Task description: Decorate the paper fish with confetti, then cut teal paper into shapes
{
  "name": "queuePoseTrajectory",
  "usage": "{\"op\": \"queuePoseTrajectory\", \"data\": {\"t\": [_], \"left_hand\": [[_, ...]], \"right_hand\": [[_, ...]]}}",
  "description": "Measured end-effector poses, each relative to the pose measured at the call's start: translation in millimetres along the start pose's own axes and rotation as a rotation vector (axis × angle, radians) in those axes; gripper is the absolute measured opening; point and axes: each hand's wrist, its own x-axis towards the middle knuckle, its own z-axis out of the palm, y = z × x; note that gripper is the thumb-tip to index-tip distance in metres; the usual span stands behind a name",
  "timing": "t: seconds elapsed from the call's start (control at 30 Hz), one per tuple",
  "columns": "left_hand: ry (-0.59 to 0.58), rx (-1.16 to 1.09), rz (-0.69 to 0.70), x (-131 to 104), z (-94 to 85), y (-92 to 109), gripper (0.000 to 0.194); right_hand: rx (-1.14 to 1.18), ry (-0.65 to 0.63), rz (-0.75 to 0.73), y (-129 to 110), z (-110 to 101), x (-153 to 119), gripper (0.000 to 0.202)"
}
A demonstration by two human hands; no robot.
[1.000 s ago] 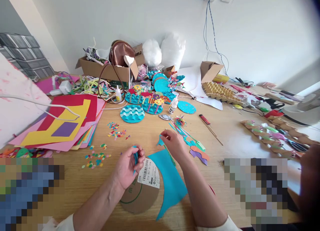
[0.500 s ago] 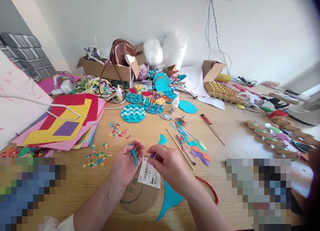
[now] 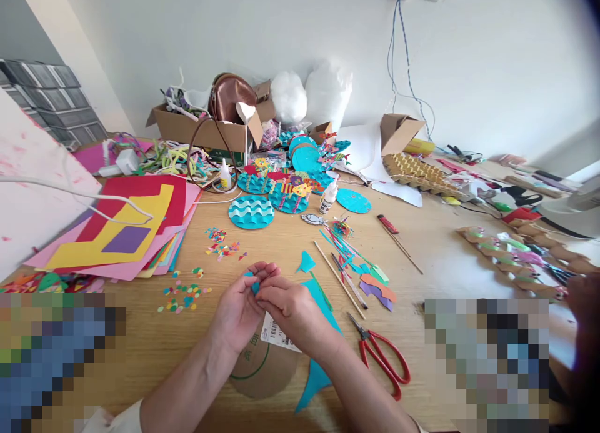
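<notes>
Both hands meet over a round brown cardboard piece (image 3: 262, 377) with a white printed label (image 3: 276, 333). My left hand (image 3: 239, 308), palm turned up, holds a small blue paper piece (image 3: 255, 287) between thumb and fingers. The fingers of my right hand (image 3: 285, 302) are pinched at the same piece, covering part of it. Under and beside my right forearm lies a larger blue sheet offcut (image 3: 319, 377). Red-handled scissors (image 3: 382, 358) rest to the right of that arm. A small blue scrap (image 3: 306, 262) lies just beyond my right hand.
Colored dots (image 3: 185, 295) lie left of my hands, with stacked colored sheets (image 3: 140, 233) farther left. Sticks (image 3: 340, 280) and paper strips lie to the right. Behind stand a glue bottle (image 3: 329, 195), a blue wavy disc (image 3: 251, 212) and a cardboard box (image 3: 201, 130).
My right hand has moved left to meet my left hand at the blue piece. The scissors and more of the blue offcut are now uncovered.
</notes>
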Motion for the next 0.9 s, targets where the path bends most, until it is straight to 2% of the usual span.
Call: {"op": "queuePoseTrajectory", "data": {"t": [0.17,0.33,0.5,0.7,0.9], "left_hand": [[-0.074,-0.073,-0.006,3,-3.3,-9,0.028],[-0.074,-0.110,0.031,2,-2.1,-15,0.030],[0.001,-0.114,0.054,-1,2.1,-16,0.031],[0.023,-0.132,0.070,-2,3.2,-16,0.034],[0.148,-0.090,0.019,-4,3.1,-13,0.034]], "right_hand": [[0.007,0.238,0.280,4,11,3,0.014],[0.077,0.300,0.403,8,16,6,0.017],[0.104,0.278,0.431,11,20,6,0.022],[0.019,0.243,0.400,1,16,7,0.015],[-0.082,-0.005,0.382,-17,12,4,0.017]]}}
